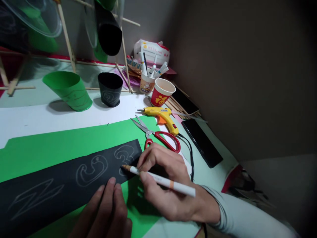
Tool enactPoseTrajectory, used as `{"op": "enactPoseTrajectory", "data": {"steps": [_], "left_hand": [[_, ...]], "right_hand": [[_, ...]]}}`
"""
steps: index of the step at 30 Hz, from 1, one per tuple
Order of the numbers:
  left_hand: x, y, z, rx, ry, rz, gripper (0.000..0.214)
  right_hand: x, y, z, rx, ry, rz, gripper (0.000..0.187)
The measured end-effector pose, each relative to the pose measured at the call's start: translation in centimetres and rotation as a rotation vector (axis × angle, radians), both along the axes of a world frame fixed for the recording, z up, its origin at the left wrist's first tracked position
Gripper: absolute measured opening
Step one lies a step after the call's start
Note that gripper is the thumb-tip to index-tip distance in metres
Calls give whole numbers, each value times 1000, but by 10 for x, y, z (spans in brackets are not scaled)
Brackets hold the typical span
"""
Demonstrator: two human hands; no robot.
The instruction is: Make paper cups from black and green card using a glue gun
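Note:
My right hand [170,206] grips a white marker pen [182,189] with an orange band. Its tan tip touches a black paper strip [68,193] near the strip's right end, at a drawn figure like a 3. Pale outlined shapes run along the strip, one of them like a Z. My left hand [106,215] lies with outstretched fingers on the strip's lower edge. Beneath the strip spreads a green paper sheet [56,138]. Red-handled scissors [148,132] lie open just beyond my right hand.
A yellow glue gun [158,111], its cord, and a black phone [203,142] lie to the right. Behind stand a green paper tube [71,92], a black one [110,91], a red paper cup [162,92] and a cup of markers [147,82]. Wooden stick frames [66,36] rise at the back.

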State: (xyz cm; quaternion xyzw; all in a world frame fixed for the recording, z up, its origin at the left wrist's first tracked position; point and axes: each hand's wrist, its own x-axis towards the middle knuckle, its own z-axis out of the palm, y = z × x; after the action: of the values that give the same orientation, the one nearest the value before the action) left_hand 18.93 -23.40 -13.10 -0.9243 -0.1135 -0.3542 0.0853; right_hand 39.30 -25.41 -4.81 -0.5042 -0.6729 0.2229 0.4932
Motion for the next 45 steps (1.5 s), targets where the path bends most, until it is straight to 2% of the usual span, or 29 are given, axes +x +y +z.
{"op": "enactPoseTrajectory", "data": {"steps": [6, 13, 20, 28, 34, 45], "left_hand": [[-1, 0, -6, 42, -29, -19, 14], [1, 1, -11, 70, -94, -22, 16], [3, 4, -2, 81, -51, -43, 20], [4, -3, 9, 17, -1, 23, 21], [4, 2, 1, 59, -48, -35, 17], [0, 3, -6, 44, -42, -38, 10]], "right_hand": [[3, 5, 2, -86, 207, -111, 18], [0, 3, -9, -120, 102, -52, 12], [0, 0, -10, -121, 120, -81, 13], [-1, 0, -8, -93, 122, -32, 21], [-1, 1, -4, -78, 52, -2, 22], [-2, 3, -6, -74, 36, -2, 23]]}}
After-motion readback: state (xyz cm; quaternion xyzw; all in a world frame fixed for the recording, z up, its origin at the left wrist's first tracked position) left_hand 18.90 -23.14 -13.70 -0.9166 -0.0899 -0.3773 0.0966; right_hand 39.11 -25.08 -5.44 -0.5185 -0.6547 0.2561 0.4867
